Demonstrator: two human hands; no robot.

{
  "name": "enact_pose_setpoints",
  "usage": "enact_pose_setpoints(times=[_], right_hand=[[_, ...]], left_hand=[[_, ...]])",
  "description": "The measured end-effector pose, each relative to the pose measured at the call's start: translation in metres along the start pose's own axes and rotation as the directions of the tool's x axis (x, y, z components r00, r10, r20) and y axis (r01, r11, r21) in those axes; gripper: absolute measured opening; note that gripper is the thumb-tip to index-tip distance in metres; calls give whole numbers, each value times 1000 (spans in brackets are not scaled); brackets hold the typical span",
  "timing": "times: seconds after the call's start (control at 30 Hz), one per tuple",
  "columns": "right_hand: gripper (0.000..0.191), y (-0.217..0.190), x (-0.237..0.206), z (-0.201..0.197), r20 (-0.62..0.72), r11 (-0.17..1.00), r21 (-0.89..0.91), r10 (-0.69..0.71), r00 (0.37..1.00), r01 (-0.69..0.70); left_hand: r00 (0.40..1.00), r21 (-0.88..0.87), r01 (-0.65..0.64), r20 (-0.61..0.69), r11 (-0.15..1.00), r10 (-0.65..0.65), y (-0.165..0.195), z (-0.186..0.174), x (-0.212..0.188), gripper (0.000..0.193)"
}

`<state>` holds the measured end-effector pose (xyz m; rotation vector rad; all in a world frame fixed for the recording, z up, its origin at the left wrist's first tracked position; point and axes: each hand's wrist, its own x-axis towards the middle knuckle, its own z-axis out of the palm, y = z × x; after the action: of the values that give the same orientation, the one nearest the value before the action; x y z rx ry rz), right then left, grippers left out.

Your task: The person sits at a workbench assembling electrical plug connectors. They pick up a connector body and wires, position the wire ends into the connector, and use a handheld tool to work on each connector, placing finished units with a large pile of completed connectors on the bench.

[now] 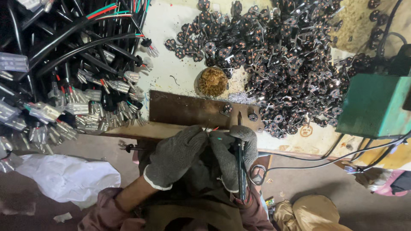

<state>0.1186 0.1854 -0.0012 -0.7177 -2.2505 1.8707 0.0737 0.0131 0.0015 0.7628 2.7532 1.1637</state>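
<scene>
Both my hands wear grey knit gloves and meet at the table's front edge. My left hand [177,156] pinches thin coloured wires [215,133] between thumb and fingers. A soldering iron [241,164] sits in my right hand [235,152], its dark handle running down along the palm and its tip pointing up toward a brown metal plate [188,109]. The wire ends lie right beside the iron's tip. Two small black round parts [252,116] rest on the plate near it.
A big heap of small black round parts with metal pins [282,55] covers the table's far right. Black cables with metal-capped ends [72,85] pile up at left. A brass wool tip cleaner [212,81] sits mid-table, a green box [376,105] at right, white plastic [68,179] lower left.
</scene>
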Motion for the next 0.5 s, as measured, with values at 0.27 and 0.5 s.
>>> enact_pose_setpoints(times=[0.27,0.5], right_hand=[[42,5,-5,-11,252,808,437,313,916,-396],[47,-13,15,-15,277,953,258,82,957,-157]], left_hand=[[838,-625,533,295,570,-460,-1,-3,18,18],[892,-495,452,271,742,-362,-4,-12,21,18]])
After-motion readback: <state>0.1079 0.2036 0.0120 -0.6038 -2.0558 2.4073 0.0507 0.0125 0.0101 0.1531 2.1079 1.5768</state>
